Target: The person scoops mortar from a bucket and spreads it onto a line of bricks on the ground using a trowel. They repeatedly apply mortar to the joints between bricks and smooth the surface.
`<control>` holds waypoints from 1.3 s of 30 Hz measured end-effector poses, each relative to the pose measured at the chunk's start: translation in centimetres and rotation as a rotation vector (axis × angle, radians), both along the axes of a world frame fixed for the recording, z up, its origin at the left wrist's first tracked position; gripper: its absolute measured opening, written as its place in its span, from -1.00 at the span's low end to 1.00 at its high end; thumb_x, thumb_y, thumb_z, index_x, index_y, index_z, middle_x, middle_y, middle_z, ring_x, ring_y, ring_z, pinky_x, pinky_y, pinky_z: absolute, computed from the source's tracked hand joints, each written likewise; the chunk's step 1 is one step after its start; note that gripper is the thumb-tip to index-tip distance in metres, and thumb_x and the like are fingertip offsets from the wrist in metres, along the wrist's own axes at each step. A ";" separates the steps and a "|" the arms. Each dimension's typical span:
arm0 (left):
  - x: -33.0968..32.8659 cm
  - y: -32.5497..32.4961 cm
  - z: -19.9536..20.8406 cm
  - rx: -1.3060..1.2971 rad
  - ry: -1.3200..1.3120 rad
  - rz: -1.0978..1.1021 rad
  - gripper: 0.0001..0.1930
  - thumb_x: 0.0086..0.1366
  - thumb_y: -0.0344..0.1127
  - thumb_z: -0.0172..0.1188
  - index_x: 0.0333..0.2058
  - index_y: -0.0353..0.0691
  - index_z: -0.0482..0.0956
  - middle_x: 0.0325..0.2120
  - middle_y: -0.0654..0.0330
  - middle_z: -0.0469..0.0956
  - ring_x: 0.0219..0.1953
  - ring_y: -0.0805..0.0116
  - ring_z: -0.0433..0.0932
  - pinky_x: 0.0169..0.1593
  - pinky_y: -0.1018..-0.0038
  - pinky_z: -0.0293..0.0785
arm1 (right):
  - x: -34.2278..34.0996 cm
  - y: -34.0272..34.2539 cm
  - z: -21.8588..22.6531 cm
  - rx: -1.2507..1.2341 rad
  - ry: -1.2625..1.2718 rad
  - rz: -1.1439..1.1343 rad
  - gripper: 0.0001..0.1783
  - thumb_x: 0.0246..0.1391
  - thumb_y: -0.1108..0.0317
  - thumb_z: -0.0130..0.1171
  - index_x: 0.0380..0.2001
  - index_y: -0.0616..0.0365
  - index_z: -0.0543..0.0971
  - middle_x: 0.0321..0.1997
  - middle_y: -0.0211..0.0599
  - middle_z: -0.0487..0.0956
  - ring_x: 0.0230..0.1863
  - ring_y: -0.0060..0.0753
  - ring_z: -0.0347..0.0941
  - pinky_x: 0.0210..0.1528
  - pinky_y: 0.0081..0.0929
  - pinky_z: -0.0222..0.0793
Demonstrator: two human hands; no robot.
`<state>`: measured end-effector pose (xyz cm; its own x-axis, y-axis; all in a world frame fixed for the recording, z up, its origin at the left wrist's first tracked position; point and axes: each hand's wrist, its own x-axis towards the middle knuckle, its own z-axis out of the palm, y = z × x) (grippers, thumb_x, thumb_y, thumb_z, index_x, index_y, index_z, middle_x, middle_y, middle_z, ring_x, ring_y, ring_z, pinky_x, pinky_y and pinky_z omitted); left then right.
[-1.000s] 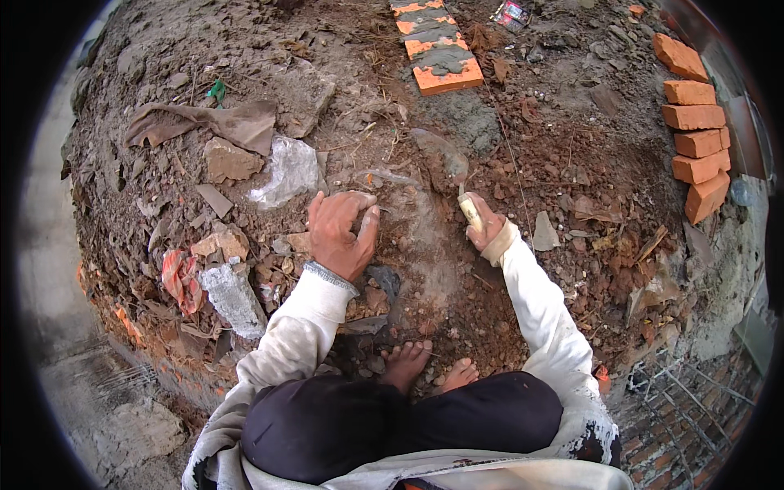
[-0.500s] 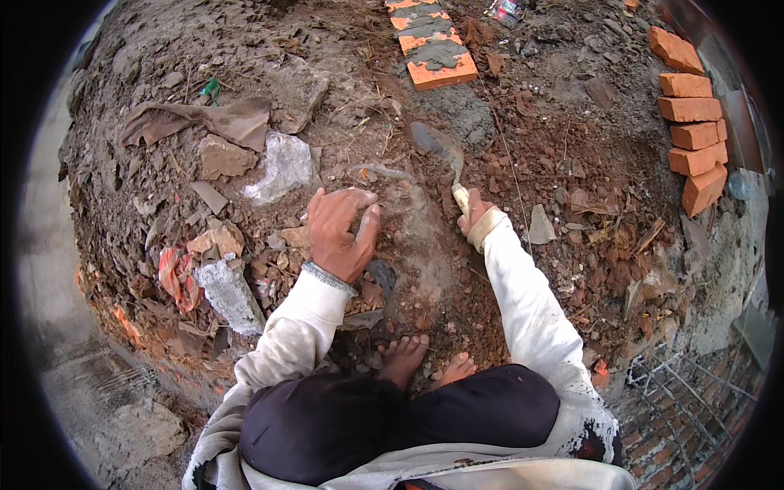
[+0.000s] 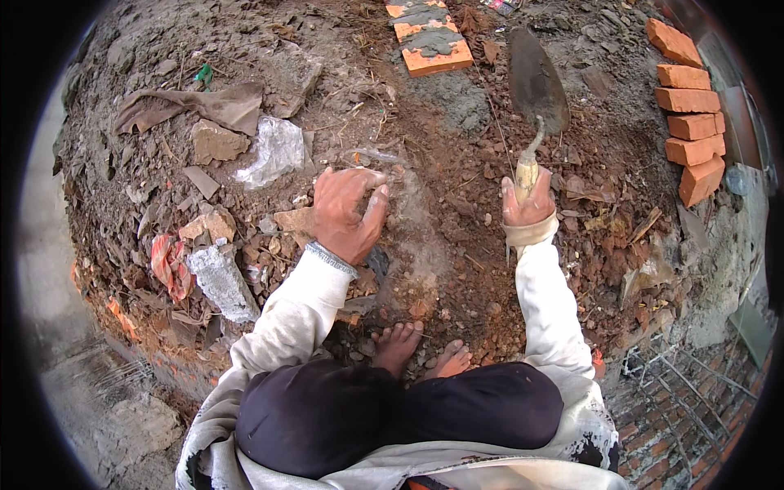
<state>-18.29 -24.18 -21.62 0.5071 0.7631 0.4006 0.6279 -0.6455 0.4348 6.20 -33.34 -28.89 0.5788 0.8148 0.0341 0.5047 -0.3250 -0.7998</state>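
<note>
Here's the brick row [image 3: 439, 64], orange with grey mortar smeared across its top, and everything takes its place from there! Just to the right of that row, and reaching a little nearer the person, is the trowel [image 3: 537, 86], its broad dark blade pointing away. The right hand [image 3: 531, 202] has it: fingers closed round the pale handle, a firm grip, below and right of the row. Whether the blade touches the soil, I can't tell. A thin string [image 3: 495, 114] runs from the row's right side towards that same hand. And the left hand [image 3: 351, 212]? Below and left of the row, over the rubble, fingers loosely curled, the grip fairly narrow with a gap between thumb and forefinger. Right at the row's near end, a grey mortar patch [image 3: 464, 102] on the dirt. Left of the row, a brown cloth [image 3: 224, 108], with clear plastic [image 3: 275, 151] below it, farther from the row than the patch. And well off to the row's right, loose bricks [image 3: 692, 126] in a leaning line!
</note>
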 end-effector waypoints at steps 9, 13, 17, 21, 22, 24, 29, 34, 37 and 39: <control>-0.1 -0.9 1.7 -0.061 -0.032 0.032 -0.90 0.10 -0.37 0.17 -0.37 -0.16 0.56 -0.36 0.17 0.56 -0.20 0.16 0.51 0.06 0.14 0.25 | -1.2 -5.6 -10.1 -0.516 0.239 0.393 -0.31 -0.07 0.21 0.17 0.12 0.14 0.17 -0.04 0.13 0.43 0.03 -0.02 0.38 0.02 -0.21 0.29; 0.9 -0.6 0.2 -0.077 -0.115 0.007 -0.89 0.05 -0.38 0.19 -0.39 -0.13 0.56 -0.39 0.21 0.56 -0.23 0.20 0.50 0.04 0.16 0.23 | -0.1 -13.5 -7.6 -0.699 0.020 0.479 -0.42 -0.11 0.22 0.16 0.01 0.11 0.27 -0.25 0.09 0.51 -0.20 0.14 0.47 -0.19 -0.15 0.39; 0.7 -1.6 0.2 -0.086 -0.071 -0.035 -0.89 0.05 -0.37 0.19 -0.39 -0.15 0.56 -0.40 0.20 0.56 -0.24 0.19 0.51 0.02 0.17 0.26 | -1.3 -10.8 -1.6 -0.239 0.067 0.184 -0.45 -0.14 0.25 0.18 -0.03 0.08 0.29 -0.37 0.09 0.52 -0.32 0.21 0.47 -0.35 -0.16 0.41; 1.9 -1.6 0.4 -0.103 -0.106 -0.068 -0.89 0.08 -0.36 0.19 -0.37 -0.15 0.57 -0.39 0.18 0.56 -0.22 0.19 0.51 0.03 0.16 0.27 | -1.0 -3.1 -2.1 0.319 0.541 -0.335 -0.64 -0.01 0.36 0.14 -0.18 0.28 0.29 -0.46 -0.10 0.48 -0.48 -0.21 0.43 -0.39 -0.40 0.35; 2.5 -1.4 0.7 -0.103 -0.130 -0.080 -0.89 0.08 -0.36 0.19 -0.37 -0.15 0.57 -0.39 0.18 0.56 -0.22 0.19 0.51 0.04 0.16 0.27 | -0.3 -1.3 -5.6 0.374 0.515 -0.374 -0.60 -0.03 0.34 0.15 -0.16 0.26 0.29 -0.41 -0.06 0.48 -0.40 -0.17 0.44 -0.34 -0.37 0.35; 2.3 -1.8 0.3 -0.112 -0.136 -0.069 -0.89 0.08 -0.36 0.19 -0.36 -0.15 0.57 -0.39 0.18 0.57 -0.22 0.19 0.52 0.04 0.16 0.27 | -1.3 -1.0 -10.3 -0.041 0.311 -0.120 -0.54 -0.06 0.27 0.17 -0.12 0.23 0.29 -0.30 0.01 0.47 -0.25 -0.06 0.44 -0.23 -0.30 0.33; 0.0 -2.0 0.2 -0.098 -0.100 -0.020 -0.89 0.08 -0.38 0.18 -0.37 -0.17 0.57 -0.40 0.17 0.56 -0.24 0.17 0.52 0.01 0.17 0.30 | 1.1 -2.3 -11.2 -0.270 -0.056 0.367 -0.57 -0.15 0.26 0.14 -0.20 0.26 0.33 -0.41 0.00 0.47 -0.38 0.01 0.46 -0.30 -0.24 0.40; -1.0 -2.0 0.1 -0.179 -0.133 0.001 -0.87 0.07 -0.38 0.19 -0.36 -0.20 0.57 -0.39 0.12 0.57 -0.25 0.14 0.52 -0.06 0.24 0.33 | -1.8 1.5 -3.9 0.300 0.707 -0.335 -0.66 -0.09 0.44 0.07 -0.19 0.23 0.29 -0.57 -0.28 0.41 -0.72 -0.49 0.32 -0.69 -0.47 0.28; 1.0 -1.9 -0.2 -0.140 -0.173 -0.053 -0.87 0.06 -0.38 0.19 -0.36 -0.20 0.57 -0.39 0.12 0.56 -0.26 0.15 0.52 -0.05 0.26 0.33 | -2.0 0.8 -9.5 0.123 0.596 -0.269 -0.64 -0.09 0.42 0.09 -0.17 0.21 0.30 -0.53 -0.24 0.43 -0.65 -0.43 0.36 -0.60 -0.41 0.31; 1.5 -1.8 -0.3 -0.133 -0.177 -0.072 -0.86 0.05 -0.39 0.20 -0.35 -0.20 0.57 -0.39 0.13 0.56 -0.24 0.15 0.52 -0.04 0.28 0.32 | -2.8 -1.4 -10.8 -0.481 0.527 0.171 -0.63 -0.11 0.40 0.10 -0.18 0.20 0.31 -0.49 -0.20 0.44 -0.57 -0.36 0.38 -0.53 -0.37 0.32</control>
<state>-16.75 -26.03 -21.88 0.4932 0.7793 0.3865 0.4885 -0.6158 0.6182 3.45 -34.77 -39.69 0.2828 0.7501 -0.5978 0.1676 -0.6523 -0.7392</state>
